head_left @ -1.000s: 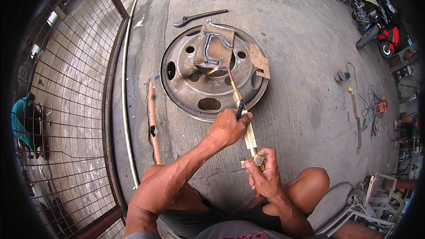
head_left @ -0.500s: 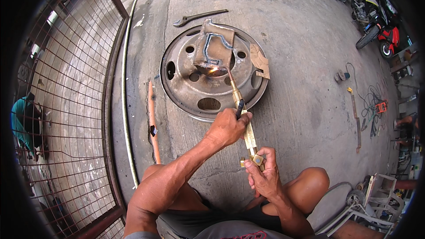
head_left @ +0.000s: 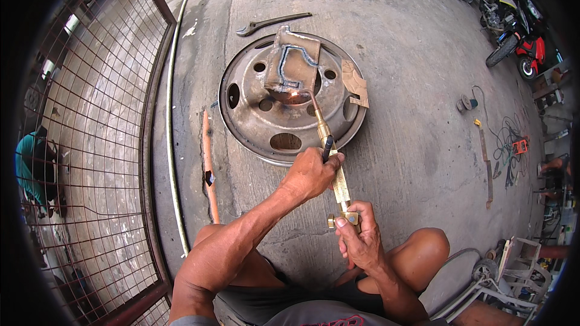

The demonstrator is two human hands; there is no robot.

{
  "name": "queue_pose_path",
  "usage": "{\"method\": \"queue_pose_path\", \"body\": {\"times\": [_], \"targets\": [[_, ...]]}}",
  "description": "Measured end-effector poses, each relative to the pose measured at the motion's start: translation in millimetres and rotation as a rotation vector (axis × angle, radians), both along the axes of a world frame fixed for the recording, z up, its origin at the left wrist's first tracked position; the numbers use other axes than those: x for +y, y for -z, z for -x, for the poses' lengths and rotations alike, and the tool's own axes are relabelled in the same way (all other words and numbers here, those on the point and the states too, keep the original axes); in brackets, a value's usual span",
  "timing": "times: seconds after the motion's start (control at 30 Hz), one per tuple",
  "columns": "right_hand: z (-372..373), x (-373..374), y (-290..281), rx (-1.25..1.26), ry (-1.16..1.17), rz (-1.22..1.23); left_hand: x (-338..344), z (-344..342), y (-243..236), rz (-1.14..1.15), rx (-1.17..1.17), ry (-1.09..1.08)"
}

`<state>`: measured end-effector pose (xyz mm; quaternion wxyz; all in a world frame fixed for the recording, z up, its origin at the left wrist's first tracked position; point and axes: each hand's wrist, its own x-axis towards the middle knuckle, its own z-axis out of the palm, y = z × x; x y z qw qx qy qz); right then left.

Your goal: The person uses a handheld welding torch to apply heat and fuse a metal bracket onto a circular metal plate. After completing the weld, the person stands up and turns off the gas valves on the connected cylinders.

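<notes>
A brass cutting torch (head_left: 340, 184) is gripped by my left hand (head_left: 309, 174), whose fingers wrap round its body beside a black lever. At the torch's rear end, the thumb and fingers of my right hand (head_left: 359, 236) are closed on a brass valve knob (head_left: 351, 220). The bent tip ends just below a rusty metal plate (head_left: 300, 63) with a blue-grey line along it, and a small bright flame (head_left: 295, 93) glows there by the plate's lower edge. That plate rests on a round steel wheel rim (head_left: 266, 122) with several holes, lying flat on the floor.
An adjustable wrench (head_left: 275, 22) lies beyond the rim, and a piece of cardboard (head_left: 354, 83) sits on its right edge. To the left are an orange pipe (head_left: 209, 166), a pale hose (head_left: 171, 127) and a mesh gate (head_left: 99, 121). Cables (head_left: 507, 139) and motorcycles (head_left: 513, 36) are at the right.
The flame at the torch tip has shrunk from a longer yellow-orange streak to a small bright spot. My right fingers have shifted slightly on the valve knob; the left hand stays in place.
</notes>
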<state>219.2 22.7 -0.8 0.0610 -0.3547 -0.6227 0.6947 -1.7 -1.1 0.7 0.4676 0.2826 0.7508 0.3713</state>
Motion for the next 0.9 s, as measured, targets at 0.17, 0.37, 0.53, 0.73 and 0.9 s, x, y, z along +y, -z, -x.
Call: {"method": "queue_pose_path", "body": {"times": [0.17, 0.37, 0.53, 0.73, 0.9], "targets": [[2.9, -2.7, -3.9, 0.003, 0.044, -0.019, -0.2, 2.5, -1.0, 0.017, -0.003, 0.04], [2.6, -2.5, -3.1, 0.006, 0.05, -0.013, -0.1, 2.7, -3.4, 0.019, 0.005, 0.035], [3.4, -2.5, -4.2, 0.002, 0.045, -0.014, -1.1, 3.1, 0.2, -0.004, -0.005, 0.026], [4.4, -2.1, -2.4, 0.019, 0.039, -0.029, -0.8, 2.7, 1.1, -0.004, -0.006, 0.02], [1.6, 1.0, -1.7, -0.013, -0.015, -0.015, -1.0, 3.9, 0.9, 0.017, -0.001, 0.03]]}}
